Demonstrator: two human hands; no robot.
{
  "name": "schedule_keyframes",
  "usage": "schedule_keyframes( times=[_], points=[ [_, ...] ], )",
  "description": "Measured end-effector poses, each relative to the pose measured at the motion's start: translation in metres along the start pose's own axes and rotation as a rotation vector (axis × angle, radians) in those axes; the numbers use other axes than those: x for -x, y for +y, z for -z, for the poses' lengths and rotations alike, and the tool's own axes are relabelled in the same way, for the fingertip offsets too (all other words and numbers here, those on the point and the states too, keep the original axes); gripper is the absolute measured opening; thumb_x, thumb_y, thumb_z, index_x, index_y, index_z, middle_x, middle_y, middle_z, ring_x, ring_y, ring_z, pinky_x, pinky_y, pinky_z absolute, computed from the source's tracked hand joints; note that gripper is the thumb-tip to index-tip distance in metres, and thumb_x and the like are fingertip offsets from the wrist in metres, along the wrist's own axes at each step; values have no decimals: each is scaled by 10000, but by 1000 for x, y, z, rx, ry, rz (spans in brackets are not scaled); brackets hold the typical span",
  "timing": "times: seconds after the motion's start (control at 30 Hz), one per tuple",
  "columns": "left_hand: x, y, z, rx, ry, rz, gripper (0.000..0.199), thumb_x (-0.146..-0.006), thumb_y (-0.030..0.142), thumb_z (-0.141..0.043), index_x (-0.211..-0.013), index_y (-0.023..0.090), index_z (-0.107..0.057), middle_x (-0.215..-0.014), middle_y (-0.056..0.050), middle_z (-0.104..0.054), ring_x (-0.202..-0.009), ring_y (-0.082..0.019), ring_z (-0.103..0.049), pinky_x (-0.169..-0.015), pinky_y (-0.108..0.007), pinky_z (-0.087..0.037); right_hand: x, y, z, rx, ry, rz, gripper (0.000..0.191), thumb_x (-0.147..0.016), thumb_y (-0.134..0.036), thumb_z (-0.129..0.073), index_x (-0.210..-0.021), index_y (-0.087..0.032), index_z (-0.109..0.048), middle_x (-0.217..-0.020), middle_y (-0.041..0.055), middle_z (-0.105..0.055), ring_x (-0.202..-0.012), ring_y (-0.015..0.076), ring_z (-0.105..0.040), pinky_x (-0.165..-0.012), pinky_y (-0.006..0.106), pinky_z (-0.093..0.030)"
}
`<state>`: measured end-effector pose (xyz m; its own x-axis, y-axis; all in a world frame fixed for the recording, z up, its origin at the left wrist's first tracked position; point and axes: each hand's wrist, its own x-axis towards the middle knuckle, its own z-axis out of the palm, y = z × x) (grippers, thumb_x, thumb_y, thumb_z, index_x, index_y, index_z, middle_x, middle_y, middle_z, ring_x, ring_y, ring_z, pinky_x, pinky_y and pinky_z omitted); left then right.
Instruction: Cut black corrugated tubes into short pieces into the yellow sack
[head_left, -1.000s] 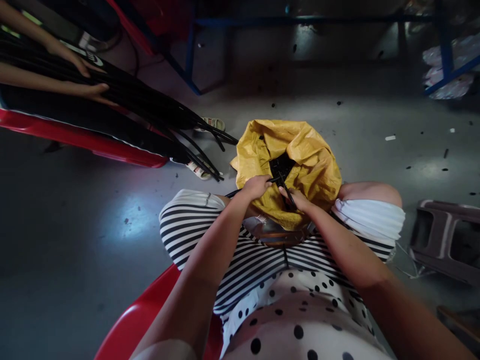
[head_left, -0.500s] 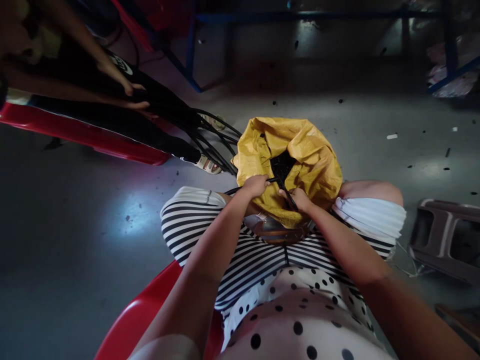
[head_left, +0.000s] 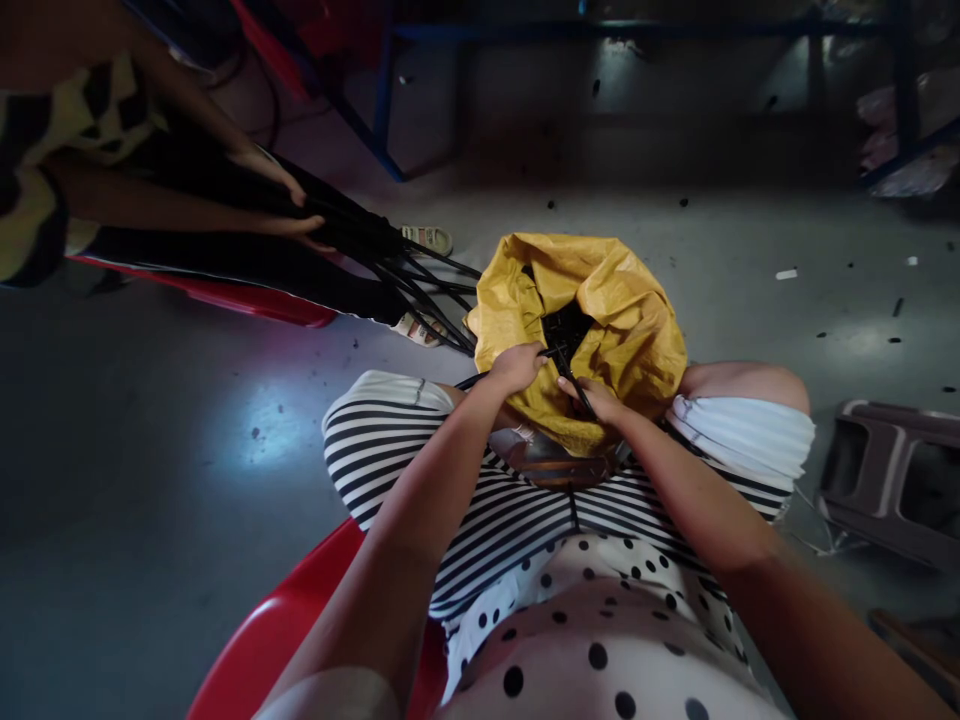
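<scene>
A yellow woven sack (head_left: 630,290) with its mouth rolled open stands between my knees. Black pieces (head_left: 568,328) fill its inside, too dark to make out singly. Over the near rim, my left hand (head_left: 517,368) is closed around a black cable (head_left: 471,382) that runs out to the left under my wrist. My right hand (head_left: 595,400) pinches a thin black length (head_left: 574,378) that slants down from the left hand's fingertips. The two ends meet or nearly meet above the sack's opening; I cannot tell whether they are joined.
At the left sits a co-worker, whose hands (head_left: 300,225) are by a bundle of black cables (head_left: 427,290) reaching to the sack. A red chair (head_left: 300,620) is under me. A grey stool (head_left: 885,470) stands right, a blue frame (head_left: 382,110) beyond. Small scraps dot the floor.
My left hand has shifted slightly right, closer to the right hand. The co-worker has leaned in, their hands further right and lower, and the cable bundle has shifted a little.
</scene>
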<state>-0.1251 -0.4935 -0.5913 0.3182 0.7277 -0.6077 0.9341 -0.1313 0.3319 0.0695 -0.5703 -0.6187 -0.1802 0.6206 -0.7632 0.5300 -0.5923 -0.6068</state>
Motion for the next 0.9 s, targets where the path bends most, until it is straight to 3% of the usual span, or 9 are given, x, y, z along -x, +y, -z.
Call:
schedule_keyframes(
  times=[0.27,0.47,0.9],
  points=[
    [-2,1,-5,-26,-67,-38,336,-1032,345,-466,-1265,228,-678,-1302,-106,-724,-1185,-270,-674,-947,-321,-506,-6,4,-5,116,36,21,668,-907,-821,-469,-758,-188,-622,-639,51,-632,-640,187,-600,-634,275,-437],
    [-2,-11,-3,-26,-45,40,364,-1027,383,-486,-1277,159,-627,-1294,-158,-715,-1192,-281,-670,-946,-331,-506,-15,10,-4,124,107,3,680,-905,-834,-442,-696,-201,-579,-611,49,-617,-594,179,-589,-613,269,-450],
    [3,-12,-1,-96,-70,85,334,-1026,356,-461,-1265,200,-635,-1301,-145,-715,-1194,-291,-675,-911,-344,-514,-15,15,-6,146,146,34,675,-871,-842,-493,-615,-218,-512,-553,36,-571,-530,152,-525,-558,263,-397]
  ],
)
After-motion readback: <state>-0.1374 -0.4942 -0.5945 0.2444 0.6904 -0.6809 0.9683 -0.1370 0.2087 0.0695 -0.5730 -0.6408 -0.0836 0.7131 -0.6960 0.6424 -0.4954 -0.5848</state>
